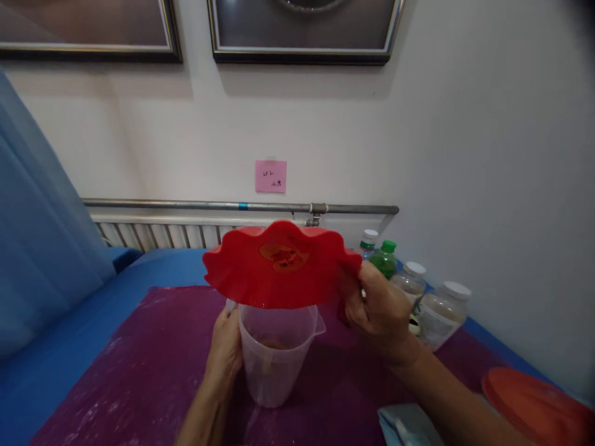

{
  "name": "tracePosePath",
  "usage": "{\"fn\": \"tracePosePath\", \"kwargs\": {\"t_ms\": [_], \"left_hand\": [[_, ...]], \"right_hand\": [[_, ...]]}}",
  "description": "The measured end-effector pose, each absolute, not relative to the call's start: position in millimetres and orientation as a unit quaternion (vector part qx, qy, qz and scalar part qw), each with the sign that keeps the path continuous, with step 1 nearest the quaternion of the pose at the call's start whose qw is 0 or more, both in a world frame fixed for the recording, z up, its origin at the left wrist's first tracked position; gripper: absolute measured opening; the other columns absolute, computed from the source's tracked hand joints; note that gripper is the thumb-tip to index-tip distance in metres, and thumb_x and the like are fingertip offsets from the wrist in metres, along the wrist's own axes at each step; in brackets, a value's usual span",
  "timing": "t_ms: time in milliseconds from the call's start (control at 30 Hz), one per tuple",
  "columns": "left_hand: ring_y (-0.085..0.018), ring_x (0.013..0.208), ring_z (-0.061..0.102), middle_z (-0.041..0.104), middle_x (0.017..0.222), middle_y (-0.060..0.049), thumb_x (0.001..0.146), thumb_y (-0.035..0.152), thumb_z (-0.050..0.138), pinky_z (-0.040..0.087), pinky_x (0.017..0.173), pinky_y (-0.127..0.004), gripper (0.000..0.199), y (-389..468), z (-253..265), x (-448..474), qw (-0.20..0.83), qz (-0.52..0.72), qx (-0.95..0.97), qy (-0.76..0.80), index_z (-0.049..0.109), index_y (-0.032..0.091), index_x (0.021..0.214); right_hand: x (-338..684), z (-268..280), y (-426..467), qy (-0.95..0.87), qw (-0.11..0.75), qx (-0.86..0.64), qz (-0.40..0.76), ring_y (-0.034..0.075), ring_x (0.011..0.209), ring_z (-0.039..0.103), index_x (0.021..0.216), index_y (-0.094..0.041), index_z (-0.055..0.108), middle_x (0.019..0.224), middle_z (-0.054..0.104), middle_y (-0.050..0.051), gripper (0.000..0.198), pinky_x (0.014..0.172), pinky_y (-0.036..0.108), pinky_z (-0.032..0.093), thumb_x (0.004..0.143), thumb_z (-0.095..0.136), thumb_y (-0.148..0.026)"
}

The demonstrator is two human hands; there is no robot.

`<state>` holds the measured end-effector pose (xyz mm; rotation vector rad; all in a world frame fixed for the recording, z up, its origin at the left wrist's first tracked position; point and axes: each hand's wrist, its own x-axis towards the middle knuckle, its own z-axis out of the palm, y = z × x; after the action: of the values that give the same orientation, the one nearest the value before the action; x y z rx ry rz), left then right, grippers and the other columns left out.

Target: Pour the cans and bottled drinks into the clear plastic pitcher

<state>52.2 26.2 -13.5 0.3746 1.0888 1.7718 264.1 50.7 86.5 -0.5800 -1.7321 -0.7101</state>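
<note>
A red plate with a wavy edge is tilted up above a clear plastic jug, its patterned middle facing me. My right hand grips the plate by its right edge. The jug stands upright with its spout to the right, and something brownish shows inside, too unclear to name. On the jug's left side, my left hand is closed around the handle, most of which is hidden by the fingers. The plate's lower edge covers the back of the jug's rim.
Along the right stand a bottle with a green cap, a white-capped bottle and clear jars with white lids. A red round item and a light blue packet lie nearer. Purple sheeting covers the blue surface.
</note>
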Motion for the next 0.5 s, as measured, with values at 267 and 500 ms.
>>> {"fn": "tracePosePath", "kwargs": {"t_ms": [267, 500], "left_hand": [[-0.017, 0.063, 0.062, 0.072, 0.080, -0.004, 0.054, 0.041, 0.082, 0.050, 0.063, -0.029, 0.044, 27.8, -13.2, 52.0, 0.437, 0.732, 0.170, 0.494, 0.068, 0.017, 0.088], [-0.021, 0.074, 0.066, 0.073, 0.085, -0.007, 0.057, 0.046, 0.081, 0.051, 0.066, -0.029, 0.045, 26.3, -14.2, 47.5, 0.403, 0.681, 0.247, 0.559, 0.070, 0.017, 0.090]], "right_hand": [[263.1, 62.1, 51.7, -0.740, 0.604, -0.242, -0.173, 0.018, 0.076, 0.071, 0.129, -0.023, 0.051, 0.086, 0.073, 0.006, 0.038, 0.063, 0.023, 0.054, 0.093, 0.050, -0.010], [276.5, 56.8, 58.9, -0.757, 0.604, -0.230, -0.099, 0.017, 0.084, 0.072, 0.128, -0.022, 0.051, 0.100, 0.074, 0.006, 0.038, 0.070, 0.023, 0.057, 0.093, 0.051, -0.009]]}}
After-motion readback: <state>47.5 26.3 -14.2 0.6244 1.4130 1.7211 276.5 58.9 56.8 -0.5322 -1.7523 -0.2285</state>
